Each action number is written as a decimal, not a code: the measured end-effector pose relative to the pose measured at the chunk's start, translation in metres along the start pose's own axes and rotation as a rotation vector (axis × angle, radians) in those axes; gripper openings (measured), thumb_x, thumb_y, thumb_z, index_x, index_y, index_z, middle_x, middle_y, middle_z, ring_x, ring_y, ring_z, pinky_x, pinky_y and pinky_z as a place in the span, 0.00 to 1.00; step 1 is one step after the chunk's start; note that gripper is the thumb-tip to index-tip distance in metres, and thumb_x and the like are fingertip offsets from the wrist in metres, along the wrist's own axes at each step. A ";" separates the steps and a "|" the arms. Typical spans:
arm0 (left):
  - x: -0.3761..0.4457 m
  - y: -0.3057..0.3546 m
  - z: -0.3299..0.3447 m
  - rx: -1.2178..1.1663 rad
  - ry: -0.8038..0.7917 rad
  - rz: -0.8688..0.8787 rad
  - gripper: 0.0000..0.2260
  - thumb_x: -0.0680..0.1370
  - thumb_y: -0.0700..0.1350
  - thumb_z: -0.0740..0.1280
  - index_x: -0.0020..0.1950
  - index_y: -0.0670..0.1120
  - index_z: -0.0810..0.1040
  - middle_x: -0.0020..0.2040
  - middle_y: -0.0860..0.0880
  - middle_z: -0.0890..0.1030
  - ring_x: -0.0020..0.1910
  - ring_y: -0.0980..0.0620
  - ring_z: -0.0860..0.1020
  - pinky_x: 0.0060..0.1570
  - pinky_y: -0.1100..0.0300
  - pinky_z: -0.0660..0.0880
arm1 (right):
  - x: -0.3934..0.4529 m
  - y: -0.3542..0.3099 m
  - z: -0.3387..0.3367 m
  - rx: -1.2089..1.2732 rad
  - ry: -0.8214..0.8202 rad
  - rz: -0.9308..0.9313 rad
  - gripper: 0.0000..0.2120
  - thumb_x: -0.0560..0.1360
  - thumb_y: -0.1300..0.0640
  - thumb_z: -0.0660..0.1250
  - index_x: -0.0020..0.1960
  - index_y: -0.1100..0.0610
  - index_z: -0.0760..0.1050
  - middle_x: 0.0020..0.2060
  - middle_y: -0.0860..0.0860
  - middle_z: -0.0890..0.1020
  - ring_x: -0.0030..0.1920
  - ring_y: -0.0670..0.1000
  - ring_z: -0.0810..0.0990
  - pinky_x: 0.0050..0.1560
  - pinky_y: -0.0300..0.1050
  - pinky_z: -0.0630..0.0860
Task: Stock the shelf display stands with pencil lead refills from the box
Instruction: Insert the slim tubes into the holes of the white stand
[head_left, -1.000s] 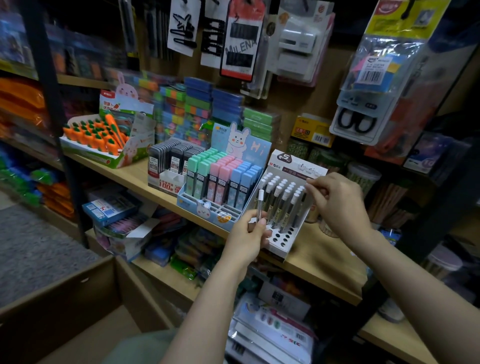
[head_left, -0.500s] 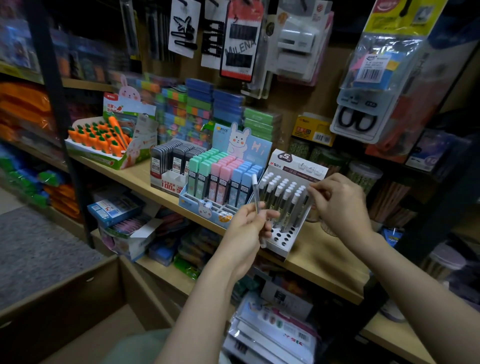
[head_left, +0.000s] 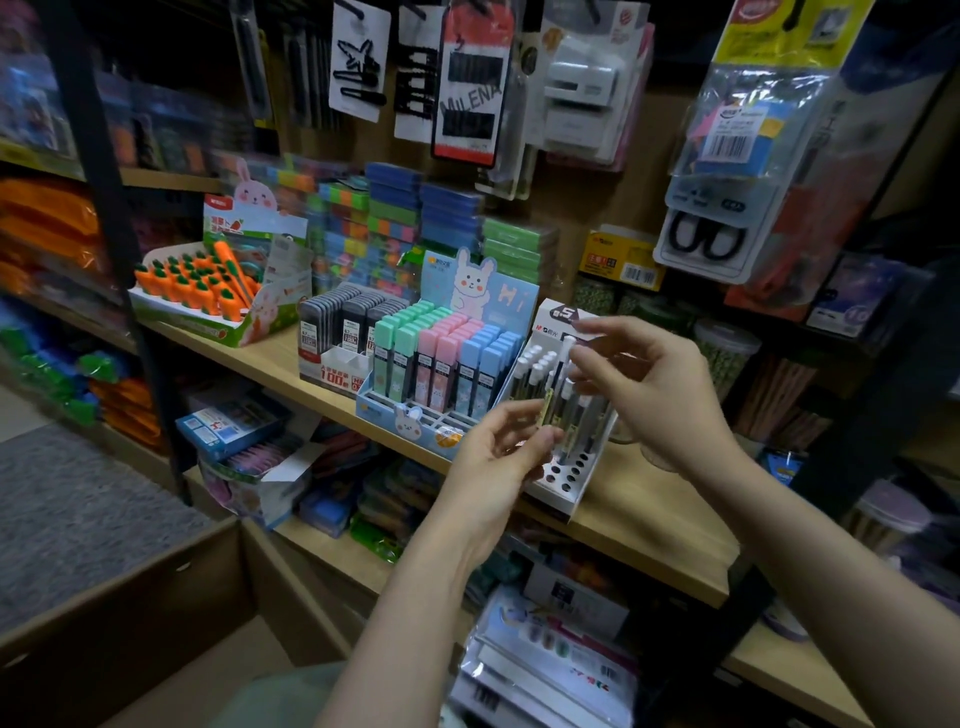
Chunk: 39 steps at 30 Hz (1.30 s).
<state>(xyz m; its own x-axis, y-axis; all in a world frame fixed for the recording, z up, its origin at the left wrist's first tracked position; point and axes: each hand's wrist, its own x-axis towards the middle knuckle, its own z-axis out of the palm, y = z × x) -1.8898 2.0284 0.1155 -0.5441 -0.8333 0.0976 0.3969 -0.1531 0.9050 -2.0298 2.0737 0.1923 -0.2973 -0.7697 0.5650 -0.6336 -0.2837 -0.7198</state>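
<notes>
Handling basis: as judged from its slim build, the lead refill tube (head_left: 546, 410) is probably light, stiff, smooth-walled and inclined to slip.
Tube location: just in front of the white perforated display stand (head_left: 563, 475), upright, tilted slightly.
Left hand (head_left: 498, 457): grip pinches the tube's lower part between thumb and fingertips.
Right hand (head_left: 649, 384): fingers curled over the white caps of the standing tubes (head_left: 540, 364) in the stand; whether it grasps one cannot be told.
Hold point: mid-barrel, below the cap, for control.
Risk: thin leads inside are likely brittle; avoid dropping.
Free holes: front rows of the stand.
Neighbour: pastel rabbit stand (head_left: 441, 364), left of the white stand.
Support: wooden shelf (head_left: 649, 514).
</notes>
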 end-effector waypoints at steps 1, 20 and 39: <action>0.000 0.000 0.000 0.001 0.012 0.008 0.11 0.77 0.37 0.68 0.55 0.51 0.78 0.47 0.51 0.85 0.47 0.57 0.82 0.52 0.57 0.75 | 0.001 -0.002 0.001 0.007 0.003 -0.005 0.09 0.75 0.58 0.72 0.55 0.51 0.82 0.40 0.48 0.86 0.41 0.46 0.86 0.46 0.46 0.83; 0.000 -0.044 -0.032 1.390 0.060 0.334 0.15 0.79 0.51 0.65 0.66 0.56 0.75 0.72 0.51 0.63 0.73 0.52 0.55 0.71 0.55 0.61 | -0.011 0.036 -0.016 -0.393 0.127 -0.198 0.06 0.73 0.60 0.74 0.47 0.54 0.77 0.38 0.40 0.80 0.41 0.38 0.81 0.42 0.29 0.76; 0.002 -0.046 -0.035 1.363 0.066 0.292 0.18 0.78 0.46 0.66 0.67 0.59 0.74 0.73 0.55 0.62 0.73 0.53 0.53 0.67 0.53 0.66 | 0.002 0.060 -0.015 -0.549 0.131 -0.143 0.05 0.72 0.59 0.74 0.42 0.55 0.78 0.38 0.48 0.80 0.37 0.42 0.79 0.40 0.38 0.79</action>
<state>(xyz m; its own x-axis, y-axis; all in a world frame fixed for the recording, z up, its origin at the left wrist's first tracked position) -1.8839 2.0150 0.0593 -0.5171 -0.7740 0.3654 -0.5554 0.6282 0.5448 -2.0787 2.0636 0.1563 -0.2453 -0.6581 0.7119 -0.9412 -0.0143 -0.3376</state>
